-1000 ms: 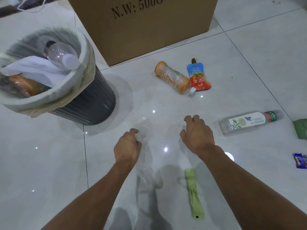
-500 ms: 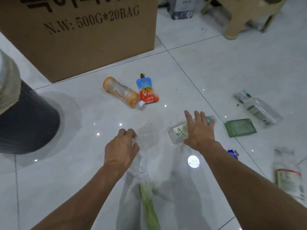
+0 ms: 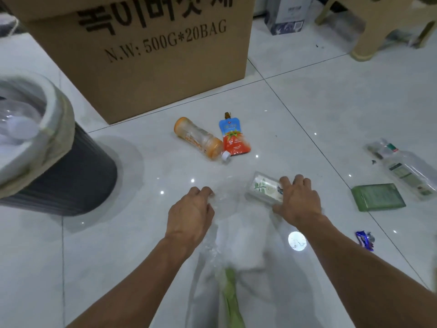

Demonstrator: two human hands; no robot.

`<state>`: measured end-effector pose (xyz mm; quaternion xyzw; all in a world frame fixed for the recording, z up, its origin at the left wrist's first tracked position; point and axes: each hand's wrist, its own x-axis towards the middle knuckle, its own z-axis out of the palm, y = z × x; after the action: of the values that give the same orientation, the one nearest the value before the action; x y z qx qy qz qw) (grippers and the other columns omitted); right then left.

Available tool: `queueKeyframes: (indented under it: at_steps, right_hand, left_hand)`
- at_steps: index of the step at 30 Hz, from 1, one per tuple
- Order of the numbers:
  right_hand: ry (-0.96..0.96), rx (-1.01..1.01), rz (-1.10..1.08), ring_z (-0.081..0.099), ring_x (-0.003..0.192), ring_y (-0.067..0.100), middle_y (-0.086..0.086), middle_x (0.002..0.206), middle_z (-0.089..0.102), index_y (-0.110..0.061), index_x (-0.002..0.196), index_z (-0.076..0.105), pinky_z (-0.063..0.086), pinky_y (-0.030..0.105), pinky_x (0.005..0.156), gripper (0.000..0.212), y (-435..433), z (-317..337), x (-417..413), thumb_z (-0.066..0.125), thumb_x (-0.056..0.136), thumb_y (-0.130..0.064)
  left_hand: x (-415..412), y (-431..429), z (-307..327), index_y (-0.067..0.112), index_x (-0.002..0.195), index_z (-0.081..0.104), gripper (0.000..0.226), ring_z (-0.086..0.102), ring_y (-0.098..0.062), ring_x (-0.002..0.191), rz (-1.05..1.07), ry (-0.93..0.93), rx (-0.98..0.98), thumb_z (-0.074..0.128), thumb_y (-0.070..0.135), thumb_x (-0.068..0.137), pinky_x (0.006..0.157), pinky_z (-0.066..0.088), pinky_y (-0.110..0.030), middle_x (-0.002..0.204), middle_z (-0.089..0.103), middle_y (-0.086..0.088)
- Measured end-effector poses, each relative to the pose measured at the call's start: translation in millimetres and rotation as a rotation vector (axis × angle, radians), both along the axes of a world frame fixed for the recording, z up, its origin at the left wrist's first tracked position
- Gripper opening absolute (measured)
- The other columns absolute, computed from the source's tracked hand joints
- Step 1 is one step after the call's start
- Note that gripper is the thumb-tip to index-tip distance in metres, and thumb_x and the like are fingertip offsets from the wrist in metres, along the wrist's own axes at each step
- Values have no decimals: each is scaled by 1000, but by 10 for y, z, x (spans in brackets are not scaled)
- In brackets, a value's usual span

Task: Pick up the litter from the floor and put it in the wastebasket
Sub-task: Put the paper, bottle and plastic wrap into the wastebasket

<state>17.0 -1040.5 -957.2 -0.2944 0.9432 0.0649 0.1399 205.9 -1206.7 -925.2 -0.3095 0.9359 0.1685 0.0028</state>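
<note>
My left hand [image 3: 189, 213] is closed on the top of a clear plastic bag [image 3: 227, 252] that hangs down between my arms, with a green wrapper [image 3: 230, 294] showing through it. My right hand [image 3: 295, 202] grips a clear bottle with a white leaf label [image 3: 263, 189], lifted off the floor beside the bag's mouth. The dark ribbed wastebasket [image 3: 71, 178] with its pale liner stands at the left, holding clear bottles. An orange-capped bottle [image 3: 197, 138] and a blue and red pouch [image 3: 233, 137] lie on the tiles ahead.
A big cardboard box [image 3: 146, 55] stands behind the litter. On the right lie a green packet [image 3: 378, 197], a flattened clear bottle [image 3: 404, 169] and a small blue wrapper [image 3: 364, 240]. A beige stool leg [image 3: 361, 43] and a white carton [image 3: 288, 15] are at the back right.
My right hand reached right, closed on the leaf-label bottle and brought it up next to the bag. The view swung back left, so the wastebasket shows again.
</note>
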Motion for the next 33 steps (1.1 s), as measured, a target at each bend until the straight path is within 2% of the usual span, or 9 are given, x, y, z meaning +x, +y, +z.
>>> queueKeyframes:
  at_steps: [6,14,19,21,24,28,33]
  right_hand:
    - [0,-157,51,40,114,28,10,121,40,-22,131,38,42,41,87,71,-782,471,166,66,75,-54]
    - [45,-368,141,35,113,28,11,121,35,-21,129,40,48,38,74,73,-1651,1215,452,71,70,-50]
    - [139,-426,216,45,106,28,10,114,47,-24,125,40,42,41,81,66,-2043,1727,669,65,72,-55]
    - [139,-455,258,49,99,29,9,109,53,-25,122,39,38,40,78,62,-2230,1945,798,64,72,-52]
    - [180,-521,312,49,94,28,7,106,53,-26,123,39,38,40,77,64,-2466,2201,984,63,69,-49]
    - [216,-579,396,49,94,27,7,107,52,-28,128,36,40,41,80,70,-2779,2463,1248,63,68,-53]
    - [238,-580,497,48,94,26,7,108,50,-31,138,29,39,39,80,81,-3053,2539,1509,61,68,-57]
  left_hand:
    - [99,-437,430,24,125,50,30,56,-21,85,31,25,-114,41,19,97,64,48,-33,101,54,-1]
    - [328,-1140,1180,19,125,50,33,56,-28,83,86,95,-257,43,15,93,60,39,-35,101,54,-7]
    - [566,-1507,1688,15,119,51,30,52,-28,78,107,152,-326,49,15,89,61,41,-36,98,49,-9]
    - [707,-1714,1886,14,120,52,29,52,-27,81,147,170,-360,49,17,91,68,49,-40,99,50,-9]
    - [990,-2070,2121,15,120,53,28,53,-28,86,224,207,-435,51,21,93,69,49,-39,103,51,-10]
    - [1472,-2495,2314,14,122,51,29,51,-31,87,384,190,-514,48,20,94,71,49,-41,104,48,-12]
    - [1668,-2773,2297,15,127,49,34,50,-30,86,439,139,-496,47,13,93,71,49,-40,106,45,-11]
